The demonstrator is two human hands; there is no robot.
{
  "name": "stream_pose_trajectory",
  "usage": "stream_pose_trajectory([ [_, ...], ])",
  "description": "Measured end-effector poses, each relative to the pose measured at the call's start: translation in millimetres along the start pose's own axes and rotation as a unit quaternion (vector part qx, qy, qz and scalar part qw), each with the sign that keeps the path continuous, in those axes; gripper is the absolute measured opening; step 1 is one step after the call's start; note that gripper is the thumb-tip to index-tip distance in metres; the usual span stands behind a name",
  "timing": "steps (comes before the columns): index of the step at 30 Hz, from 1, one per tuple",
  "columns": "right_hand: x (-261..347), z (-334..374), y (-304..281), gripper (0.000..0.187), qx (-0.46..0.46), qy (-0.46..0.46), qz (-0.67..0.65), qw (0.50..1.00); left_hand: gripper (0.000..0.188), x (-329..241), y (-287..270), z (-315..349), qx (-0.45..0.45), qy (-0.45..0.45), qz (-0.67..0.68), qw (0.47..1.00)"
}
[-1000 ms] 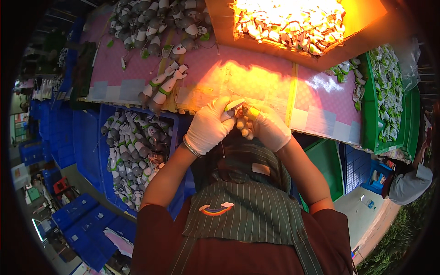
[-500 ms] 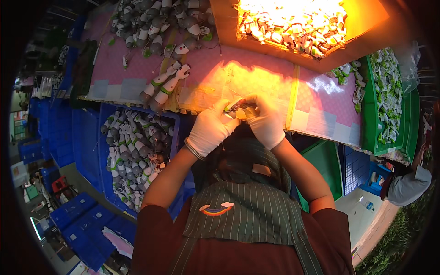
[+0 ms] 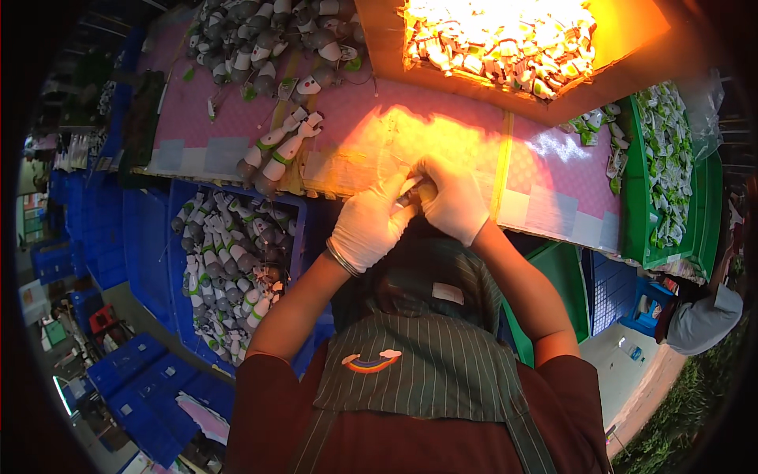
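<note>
Both my hands wear white gloves and meet just over the front edge of the pink-covered table (image 3: 450, 99). My left hand (image 3: 365, 227) is closed, thumb and fingers pinching a small part from the left. Across from it, my right hand (image 3: 456, 199) is closed on the same part, its fingertips close to the left ones. The fingers cover most of that part, so its kind cannot be told. Two white-and-grey toy figures with green bands (image 3: 290, 152) lie on the table left of my hands, their grey ends over the edge.
A brightly lit cardboard box (image 3: 384, 59) of small white parts stands beyond my hands. Grey-and-white toy pieces (image 3: 264, 51) are heaped at far left. A blue bin (image 3: 303, 237) holds more toys. At right, a green tray (image 3: 638, 201) contains green-and-white pieces. Another person (image 3: 705, 322) is at far right.
My hands have closed in around the small part, which showed a white-and-green edge before and is now mostly covered. My right hand has turned inward slightly.
</note>
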State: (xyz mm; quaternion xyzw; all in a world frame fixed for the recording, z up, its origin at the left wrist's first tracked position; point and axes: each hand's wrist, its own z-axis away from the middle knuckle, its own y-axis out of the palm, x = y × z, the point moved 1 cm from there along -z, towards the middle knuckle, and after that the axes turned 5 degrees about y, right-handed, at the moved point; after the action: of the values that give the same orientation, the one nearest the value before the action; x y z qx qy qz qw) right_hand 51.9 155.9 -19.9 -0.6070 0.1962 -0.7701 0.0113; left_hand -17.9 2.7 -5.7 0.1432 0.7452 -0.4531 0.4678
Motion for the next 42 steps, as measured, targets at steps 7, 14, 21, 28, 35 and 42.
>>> stream_pose_trajectory([
  [7, 25, 10, -12, 0.021, 0.027, 0.097, -0.156, 0.983, 0.045, -5, -9, 0, 0.042, -0.144, 0.246, 0.958],
  [14, 28, 6, -13, 0.025, 0.103, 0.161, -0.290, 0.938, 0.043, -13, -13, -1, 0.058, -0.260, 0.373, 0.889],
  [21, 24, 4, -10, 0.025, 0.092, 0.132, -0.282, 0.946, 0.046, -18, -16, 1, 0.038, -0.268, 0.368, 0.889],
  [28, 19, 2, 1, 0.025, 0.100, 0.147, -0.305, 0.936, 0.042, -1, -5, 8, -0.026, -0.074, 0.171, 0.982],
  [35, 30, 3, -7, 0.027, 0.127, 0.150, -0.320, 0.927, 0.037, -17, -25, 2, 0.051, -0.283, 0.364, 0.886],
  [42, 30, 2, -13, 0.026, 0.128, 0.160, -0.237, 0.950, 0.036, -22, -20, 1, 0.047, -0.279, 0.345, 0.895],
])
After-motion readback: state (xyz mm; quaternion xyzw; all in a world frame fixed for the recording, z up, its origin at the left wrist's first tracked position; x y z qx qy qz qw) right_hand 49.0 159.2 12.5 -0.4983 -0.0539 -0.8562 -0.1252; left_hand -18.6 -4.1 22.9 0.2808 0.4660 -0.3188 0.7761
